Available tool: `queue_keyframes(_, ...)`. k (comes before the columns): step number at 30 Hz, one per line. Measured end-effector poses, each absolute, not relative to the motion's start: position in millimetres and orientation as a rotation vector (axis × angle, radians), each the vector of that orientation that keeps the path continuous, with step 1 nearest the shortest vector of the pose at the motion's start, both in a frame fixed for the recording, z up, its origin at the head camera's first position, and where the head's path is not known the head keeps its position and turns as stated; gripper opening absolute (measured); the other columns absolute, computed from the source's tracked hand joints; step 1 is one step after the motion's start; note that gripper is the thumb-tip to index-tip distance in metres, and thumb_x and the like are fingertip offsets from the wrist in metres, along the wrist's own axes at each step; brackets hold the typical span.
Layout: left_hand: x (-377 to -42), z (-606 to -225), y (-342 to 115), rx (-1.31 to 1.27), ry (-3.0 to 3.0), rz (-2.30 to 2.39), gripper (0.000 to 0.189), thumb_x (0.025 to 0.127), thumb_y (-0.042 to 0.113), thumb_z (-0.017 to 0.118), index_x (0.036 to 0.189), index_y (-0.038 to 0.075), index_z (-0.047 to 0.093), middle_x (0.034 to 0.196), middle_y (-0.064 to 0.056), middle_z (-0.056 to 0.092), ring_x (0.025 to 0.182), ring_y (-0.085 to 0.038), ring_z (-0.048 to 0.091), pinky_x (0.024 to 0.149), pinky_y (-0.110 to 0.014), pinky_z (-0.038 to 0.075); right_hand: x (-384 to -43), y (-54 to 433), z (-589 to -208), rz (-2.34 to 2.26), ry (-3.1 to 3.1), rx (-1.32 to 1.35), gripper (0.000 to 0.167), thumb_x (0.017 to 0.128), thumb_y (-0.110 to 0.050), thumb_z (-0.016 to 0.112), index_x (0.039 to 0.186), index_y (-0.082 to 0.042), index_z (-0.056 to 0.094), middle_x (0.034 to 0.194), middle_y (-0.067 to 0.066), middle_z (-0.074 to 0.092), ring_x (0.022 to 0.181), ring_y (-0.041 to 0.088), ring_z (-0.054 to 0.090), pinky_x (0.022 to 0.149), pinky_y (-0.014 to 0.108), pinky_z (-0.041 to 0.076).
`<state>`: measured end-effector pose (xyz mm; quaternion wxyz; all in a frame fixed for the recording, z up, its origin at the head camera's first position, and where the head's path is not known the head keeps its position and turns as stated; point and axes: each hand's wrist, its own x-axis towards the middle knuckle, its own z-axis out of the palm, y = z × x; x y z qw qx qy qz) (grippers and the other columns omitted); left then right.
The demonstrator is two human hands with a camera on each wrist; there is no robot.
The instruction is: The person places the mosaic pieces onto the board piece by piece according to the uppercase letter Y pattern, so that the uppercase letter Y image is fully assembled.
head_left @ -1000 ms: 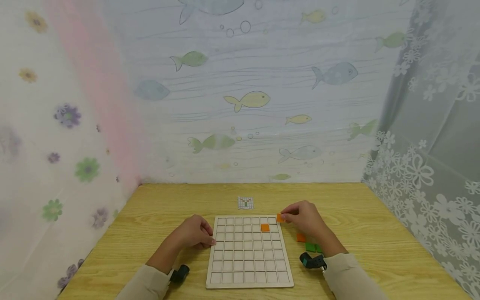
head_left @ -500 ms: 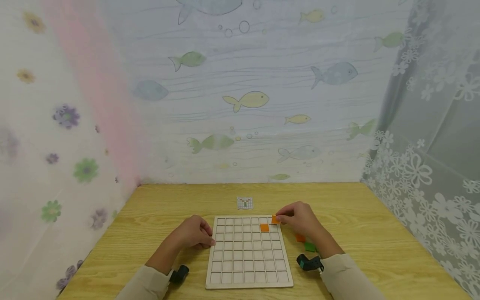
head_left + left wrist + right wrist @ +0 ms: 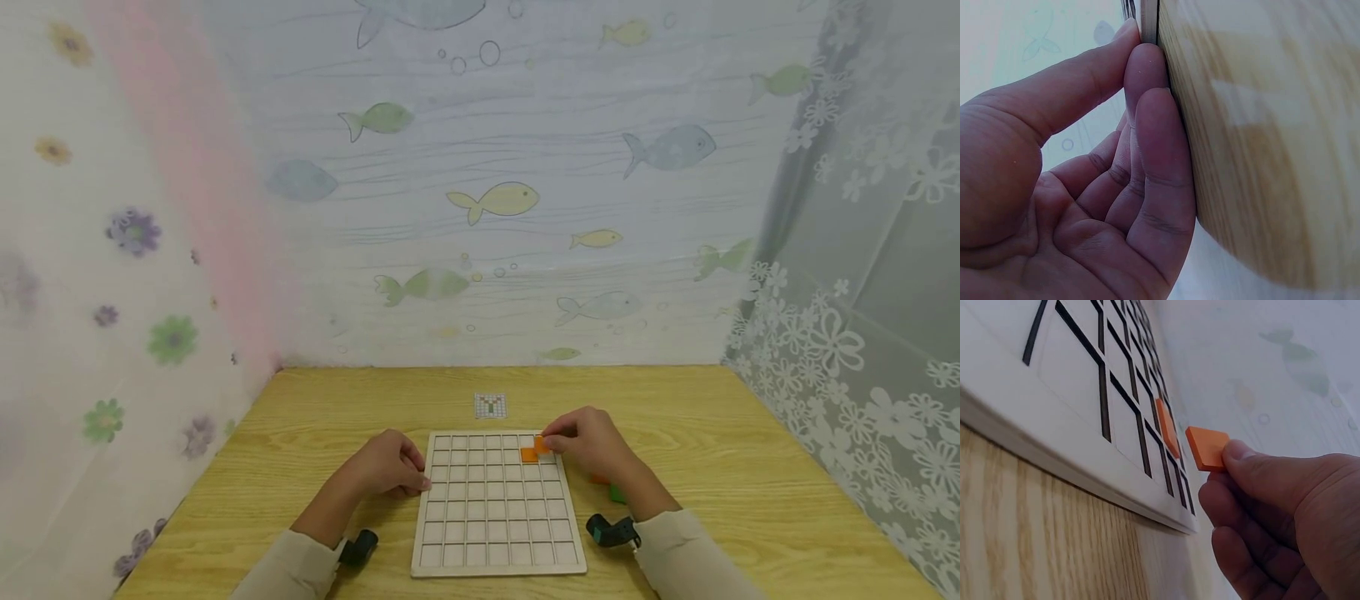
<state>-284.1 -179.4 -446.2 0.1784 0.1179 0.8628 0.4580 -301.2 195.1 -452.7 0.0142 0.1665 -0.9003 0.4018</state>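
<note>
A pale wooden grid board (image 3: pixel 476 533) lies on the table. Its left edge is held by my left hand (image 3: pixel 388 465); in the left wrist view the thumb lies at the top of the board's edge (image 3: pixel 1149 22) and the index fingertip against its side. My right hand (image 3: pixel 596 440) pinches a square orange tile (image 3: pixel 1210 449) between thumb and fingers, tilted above the board's upper right cells. Another orange tile (image 3: pixel 528 455) lies in a cell of the second row, just left of the held one; the right wrist view shows this seated tile (image 3: pixel 1168 429) apart from the held one.
Beyond the board lies a small pattern card (image 3: pixel 491 406) with a coloured Y-like figure. A green tile (image 3: pixel 617 493) and an orange tile (image 3: pixel 599 479) lie right of the board, partly hidden by my right forearm. A fish-printed curtain (image 3: pixel 495 250) hangs behind the table.
My right hand has moved left with the orange tile, from beside the board's upper right corner to over its cells. The left hand has stayed at the board's edge.
</note>
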Motion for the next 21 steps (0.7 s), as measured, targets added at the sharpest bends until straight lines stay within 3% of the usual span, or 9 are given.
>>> queue_keyframes(12,-285.1,-447.2,-179.5,0.333,2.452,1.286,0.028,0.084,0.011,0.087,0.100,-0.001,0.068,0.085,-0.010,0.073,0.074,-0.019,0.071,0.066,-0.037,0.060,-298.4,183.3,-454.3,1.206,-2.800,0.598,0.005,0.095,-0.021,0.078,0.098,-0.020,0.082,0.093,-0.008,0.077,0.079,0.008,0.069,0.071,0.027,0.057)
queue_keyframes(21,-284.0,-445.9,-179.5,0.328,2.450,1.282,0.028,0.084,0.011,0.087,0.101,-0.001,0.068,0.086,-0.010,0.073,0.075,-0.019,0.071,0.066,-0.037,0.060,-296.6,177.5,-456.5,1.190,-2.821,0.606,0.005,0.095,-0.023,0.078,0.098,-0.023,0.082,0.096,-0.012,0.075,0.085,0.007,0.068,0.075,0.027,0.057)
